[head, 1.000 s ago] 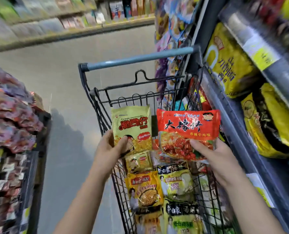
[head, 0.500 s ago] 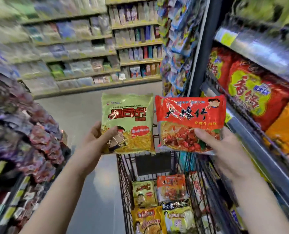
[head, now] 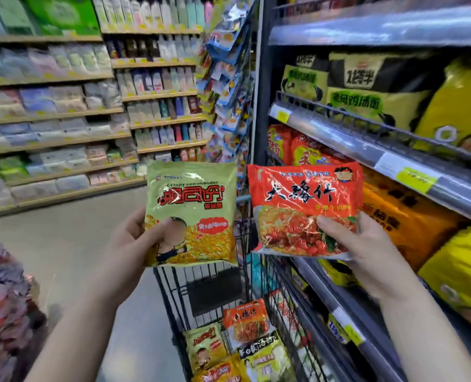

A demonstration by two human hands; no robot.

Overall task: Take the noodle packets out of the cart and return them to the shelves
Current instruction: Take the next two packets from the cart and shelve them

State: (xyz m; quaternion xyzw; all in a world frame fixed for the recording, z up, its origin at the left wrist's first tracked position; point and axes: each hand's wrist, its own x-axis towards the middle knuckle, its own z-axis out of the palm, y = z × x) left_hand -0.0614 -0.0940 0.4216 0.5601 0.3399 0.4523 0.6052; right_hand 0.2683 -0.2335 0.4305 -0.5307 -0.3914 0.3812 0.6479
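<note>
Green packet (head: 191, 213), left hand (head: 133, 244) | red packet (head: 304, 210), right hand (head: 366, 244) | cart (head: 215, 292) mostly hidden

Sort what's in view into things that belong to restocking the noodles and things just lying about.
Job: green noodle packet in left hand; red noodle packet in right hand; packets in the cart; noodle shelf on the right.
Lying about: hanging snack strips; far bottle shelves; reddish packet pile at left.

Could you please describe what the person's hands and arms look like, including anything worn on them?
The left hand and right hand are bare, with no gloves or rings visible. The left forearm and right forearm are bare too, with no sleeve, watch or bracelet in view down to the frame's lower edge.
</note>
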